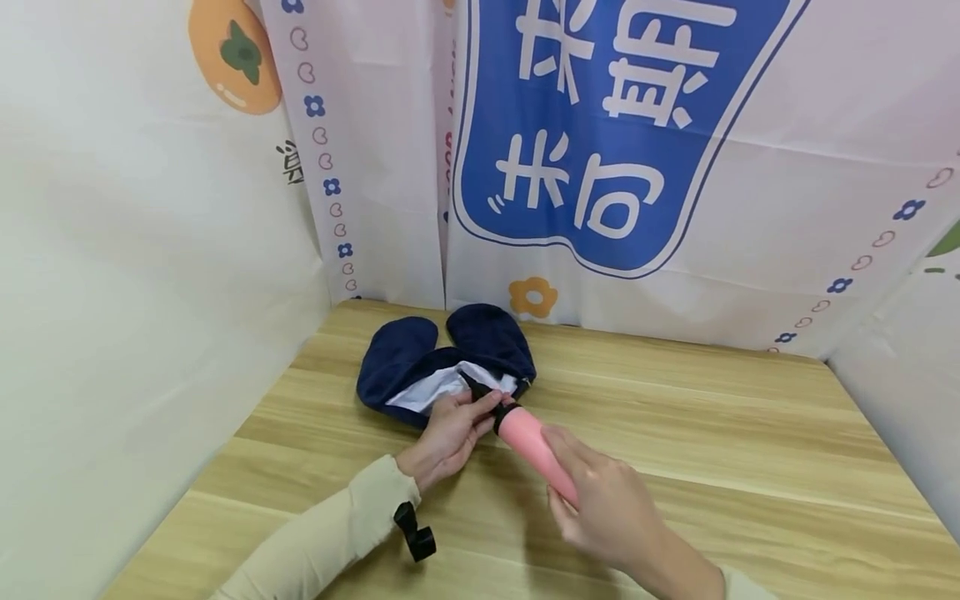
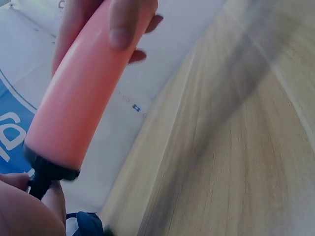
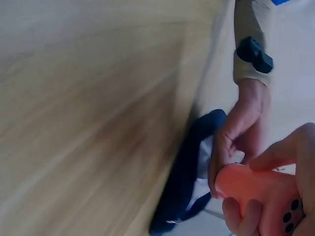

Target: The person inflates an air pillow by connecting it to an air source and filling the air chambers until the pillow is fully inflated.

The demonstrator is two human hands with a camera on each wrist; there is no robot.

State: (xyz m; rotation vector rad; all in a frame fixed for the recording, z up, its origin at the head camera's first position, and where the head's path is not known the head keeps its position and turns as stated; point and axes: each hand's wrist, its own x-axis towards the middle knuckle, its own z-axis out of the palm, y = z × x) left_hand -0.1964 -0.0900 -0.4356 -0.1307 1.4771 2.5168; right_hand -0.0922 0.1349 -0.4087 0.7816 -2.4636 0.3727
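My right grip (image 1: 609, 502) wraps pink cylindrical plastic pump (image 1: 534, 448), left grip (image 1: 452, 429) pinches its black tapered nozzle (image 1: 476, 386) at navy two-lobed fabric cushion (image 1: 401, 354); sideways shove could dislodge it

1. Just below the centre of the head view, I see the pink cylinder (image 1: 534, 448), apparently smooth plastic with a soft sheen.
2. The black nozzle (image 1: 476, 386) at its upper end looks like duller, harder plastic.
3. Left of centre, the navy cover (image 1: 397, 354) is matt cloth, its surface soft-looking.
4. Its white lining (image 1: 420, 390) looks like thinner, smoother fabric, creased.
5. Across the lower frame, the tabletop (image 1: 690, 425) shows streaked wood grain, smooth and faintly lustrous.
6. The printed sheet (image 1: 393, 225) across the top is smooth and lightly wrinkled; cloth or plastic, I cannot tell.
7. At lower left, my sleeve (image 1: 318, 533) is matt, rumpled cloth.
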